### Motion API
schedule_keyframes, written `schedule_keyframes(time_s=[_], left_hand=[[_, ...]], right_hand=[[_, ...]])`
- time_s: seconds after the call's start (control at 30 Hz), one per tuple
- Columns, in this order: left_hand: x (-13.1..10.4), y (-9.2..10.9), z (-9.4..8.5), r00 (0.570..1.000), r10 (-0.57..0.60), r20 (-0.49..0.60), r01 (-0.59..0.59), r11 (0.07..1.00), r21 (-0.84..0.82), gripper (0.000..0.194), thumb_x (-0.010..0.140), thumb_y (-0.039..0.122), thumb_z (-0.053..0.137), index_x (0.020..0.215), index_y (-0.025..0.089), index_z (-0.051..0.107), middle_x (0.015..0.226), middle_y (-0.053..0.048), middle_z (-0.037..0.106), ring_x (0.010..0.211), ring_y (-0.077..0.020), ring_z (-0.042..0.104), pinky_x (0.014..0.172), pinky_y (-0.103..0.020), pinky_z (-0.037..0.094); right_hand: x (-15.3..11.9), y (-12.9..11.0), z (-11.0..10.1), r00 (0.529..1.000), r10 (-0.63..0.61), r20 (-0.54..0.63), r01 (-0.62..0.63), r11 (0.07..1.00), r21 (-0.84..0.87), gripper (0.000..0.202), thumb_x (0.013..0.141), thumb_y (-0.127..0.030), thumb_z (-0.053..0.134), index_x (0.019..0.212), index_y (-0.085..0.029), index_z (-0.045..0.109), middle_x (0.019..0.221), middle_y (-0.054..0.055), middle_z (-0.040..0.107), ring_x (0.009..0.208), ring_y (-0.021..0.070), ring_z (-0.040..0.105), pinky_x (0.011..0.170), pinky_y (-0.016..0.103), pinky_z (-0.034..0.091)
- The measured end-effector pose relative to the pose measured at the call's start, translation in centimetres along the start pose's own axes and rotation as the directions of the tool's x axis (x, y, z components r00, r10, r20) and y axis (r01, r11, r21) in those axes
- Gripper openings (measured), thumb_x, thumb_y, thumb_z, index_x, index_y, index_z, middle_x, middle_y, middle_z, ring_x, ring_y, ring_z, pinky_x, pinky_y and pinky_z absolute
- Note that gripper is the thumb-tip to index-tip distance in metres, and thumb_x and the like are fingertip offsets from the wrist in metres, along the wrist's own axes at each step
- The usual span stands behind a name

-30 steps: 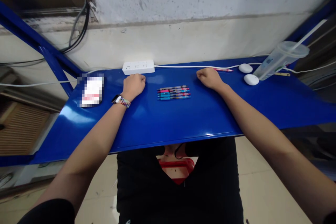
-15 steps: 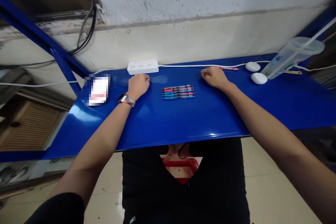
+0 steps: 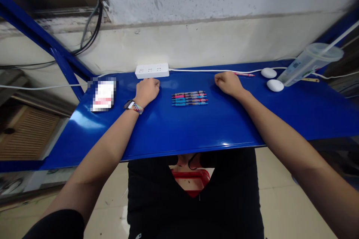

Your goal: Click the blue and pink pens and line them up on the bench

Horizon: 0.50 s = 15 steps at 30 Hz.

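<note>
My left hand [image 3: 147, 91] rests as a fist on the blue table [image 3: 179, 130], just in front of a white power strip [image 3: 152, 71]. Nothing shows in it. Also closed in a fist, my right hand [image 3: 228, 83] lies further right, near a red pen [image 3: 245, 74] at the table's back, with nothing visible inside. Between the two hands, several pens [image 3: 190, 98] lie side by side in a neat stack of rows, grey, pink and blue, pointing left to right. Neither hand touches them.
Two white rounded objects [image 3: 275, 85] sit at the right beside a tilted clear plastic container [image 3: 304, 65]. A white cable [image 3: 202, 70] runs along the back edge by the wall. At the left lies a blurred-out white item [image 3: 103, 93].
Both fists stay where they were on the table, and the pens have not moved. The camera view has shifted very slightly.
</note>
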<state>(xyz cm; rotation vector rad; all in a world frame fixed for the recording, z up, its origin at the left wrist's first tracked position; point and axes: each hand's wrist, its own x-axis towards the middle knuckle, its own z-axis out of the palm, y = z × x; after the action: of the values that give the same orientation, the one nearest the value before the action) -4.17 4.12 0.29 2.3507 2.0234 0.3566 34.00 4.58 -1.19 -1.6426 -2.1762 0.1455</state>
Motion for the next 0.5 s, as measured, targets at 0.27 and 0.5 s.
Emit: schedule_keyframes(time_s=[0.27,0.5], left_hand=[[0.0,1.1,0.9,0.977,-0.048,-0.207,-0.087,0.797,-0.597,0.015,0.099,0.017,0.055,0.103,0.023,0.069,0.116,-0.01,0.08,0.097,-0.0233,0.073,0.091,-0.037,0.056],[-1.7,4.7,2.2,0.98,-0.183,-0.08,-0.005,0.379,-0.925,0.014,0.105,0.027,0.055,0.114,0.027,0.066,0.132,-0.008,0.076,0.126,-0.0238,0.071,0.111,-0.038,0.056]], right_hand=[[-0.1,-2.3,1.9,0.941,0.138,-0.308,0.019,0.889,0.457,0.028,0.094,-0.021,0.049,0.099,-0.022,0.076,0.112,0.012,0.077,0.106,0.0301,0.07,0.098,0.043,0.052],[-0.8,-5.6,4.0,0.927,0.354,-0.127,-0.104,0.565,0.819,0.035,0.105,-0.045,0.05,0.128,-0.031,0.073,0.146,0.005,0.074,0.146,0.0299,0.061,0.125,0.048,0.047]])
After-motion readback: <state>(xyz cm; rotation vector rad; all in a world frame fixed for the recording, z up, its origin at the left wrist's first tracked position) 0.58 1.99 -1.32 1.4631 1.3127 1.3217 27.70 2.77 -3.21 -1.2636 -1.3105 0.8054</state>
